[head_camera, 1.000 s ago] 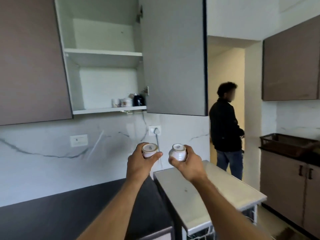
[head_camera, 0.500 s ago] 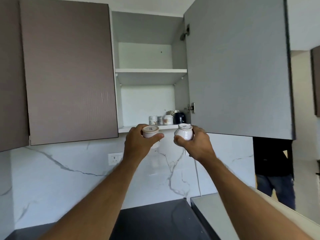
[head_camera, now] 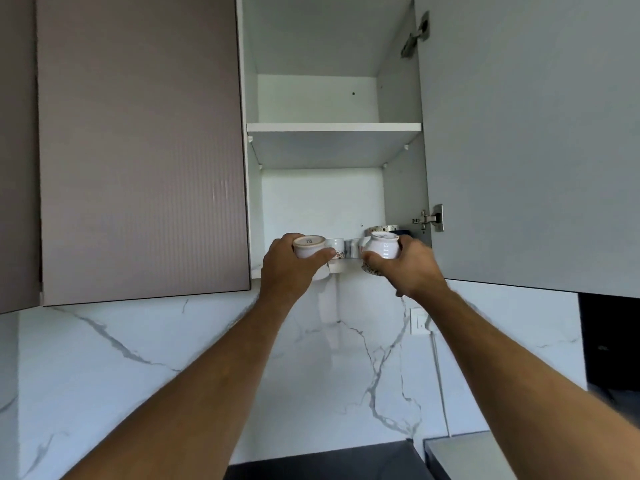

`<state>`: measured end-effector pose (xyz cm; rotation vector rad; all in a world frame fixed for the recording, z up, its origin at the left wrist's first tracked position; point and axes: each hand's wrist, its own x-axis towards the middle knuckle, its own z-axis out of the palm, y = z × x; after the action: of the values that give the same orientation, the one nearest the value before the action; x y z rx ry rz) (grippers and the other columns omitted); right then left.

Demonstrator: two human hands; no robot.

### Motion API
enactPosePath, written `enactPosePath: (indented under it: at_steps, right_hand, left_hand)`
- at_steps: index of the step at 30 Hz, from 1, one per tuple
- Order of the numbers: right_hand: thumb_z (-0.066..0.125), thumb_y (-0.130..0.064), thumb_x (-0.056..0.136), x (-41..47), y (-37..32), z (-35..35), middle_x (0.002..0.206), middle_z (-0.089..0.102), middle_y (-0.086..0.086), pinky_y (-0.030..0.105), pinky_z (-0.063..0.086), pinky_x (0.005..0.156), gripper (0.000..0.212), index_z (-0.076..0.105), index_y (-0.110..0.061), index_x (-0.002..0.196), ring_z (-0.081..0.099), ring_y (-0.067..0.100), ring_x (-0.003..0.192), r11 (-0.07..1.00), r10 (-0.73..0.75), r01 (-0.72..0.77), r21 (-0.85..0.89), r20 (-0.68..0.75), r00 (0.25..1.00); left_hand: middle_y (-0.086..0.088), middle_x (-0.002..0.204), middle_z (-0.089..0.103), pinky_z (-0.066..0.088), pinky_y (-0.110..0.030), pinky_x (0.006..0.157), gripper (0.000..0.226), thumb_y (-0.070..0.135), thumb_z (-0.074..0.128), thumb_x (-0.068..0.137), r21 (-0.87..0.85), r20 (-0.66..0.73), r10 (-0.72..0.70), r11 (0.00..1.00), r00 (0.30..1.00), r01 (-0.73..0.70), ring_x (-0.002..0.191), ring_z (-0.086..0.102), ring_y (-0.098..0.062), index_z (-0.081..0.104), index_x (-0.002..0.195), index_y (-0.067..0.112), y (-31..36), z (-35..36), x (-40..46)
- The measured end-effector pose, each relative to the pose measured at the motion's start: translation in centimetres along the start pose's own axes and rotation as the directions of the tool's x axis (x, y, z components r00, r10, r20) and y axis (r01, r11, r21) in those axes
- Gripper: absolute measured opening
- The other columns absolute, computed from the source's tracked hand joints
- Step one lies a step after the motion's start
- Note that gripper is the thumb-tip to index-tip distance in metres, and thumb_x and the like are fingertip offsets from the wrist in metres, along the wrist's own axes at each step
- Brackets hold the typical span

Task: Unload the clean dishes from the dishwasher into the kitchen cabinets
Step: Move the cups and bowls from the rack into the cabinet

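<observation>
The left hand (head_camera: 289,263) is wrapped around a small white cup (head_camera: 308,245), and the right hand (head_camera: 408,265) is curled round a rounder white pot (head_camera: 381,247); the two hands sit side by side just below the middle of the frame, a little apart. Half a second ago both cups hung just under the front lip of the lower shelf (head_camera: 294,271); now they are level with it, overlapping the cups already stored (head_camera: 337,247) there (a dark one shows at the far right). By my reading, the carry is over and only the set-down remains. The left cup is tipped toward the camera, its stamped base facing out and up, so its axis runs roughly front to back. The pot stands nearly upright, rim uppermost, tilted slightly. Above, the upper shelf (head_camera: 334,127) and the open door (head_camera: 526,133) fill the upper right.
</observation>
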<state>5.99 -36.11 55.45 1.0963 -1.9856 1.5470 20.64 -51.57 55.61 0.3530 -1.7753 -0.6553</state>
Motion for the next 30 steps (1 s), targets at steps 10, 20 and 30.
enactPosePath:
  at_steps: [10,20,30]
  right_hand:
    - [0.074,-0.059,0.071,11.8,4.1,5.0,0.097,0.066,-0.002,0.032,0.053,0.079,0.06,0.062,-0.017,0.114,0.063,0.02,0.092,0.998,-0.047,0.048,-0.045,0.016,0.999]
    - [0.075,-0.05,0.073,21.0,6.2,9.1,0.108,0.064,0.001,0.036,0.056,0.08,0.063,0.055,-0.021,0.125,0.063,0.02,0.093,0.992,-0.126,0.126,-0.006,0.019,0.992]
    - [0.08,-0.04,0.069,26.6,4.8,14.1,0.062,0.064,-0.001,0.017,0.038,0.041,0.033,0.06,-0.014,0.076,0.057,0.007,0.038,0.975,0.082,-0.037,-0.22,0.202,0.976]
  left_hand:
    - [0.003,0.113,0.062,0.05,-0.033,0.088,0.056,0.059,0.079,0.067,0.059,0.044,-0.094,0.994,0.995,0.091,0.102,0.061,-0.015,0.06,0.108,0.026,-5.6,7.4,11.1]
    - [-0.002,0.108,0.064,0.053,-0.033,0.083,0.065,0.059,0.08,0.068,0.197,0.24,-0.256,0.957,0.936,0.211,0.101,0.063,-0.023,0.059,0.112,0.015,-9.7,14.3,17.9]
    - [-0.006,0.09,0.075,0.052,-0.034,0.074,0.068,0.066,0.077,0.049,0.173,0.39,-0.282,0.958,0.877,0.231,0.088,0.071,-0.027,0.073,0.091,0.013,-12.5,15.5,19.6]
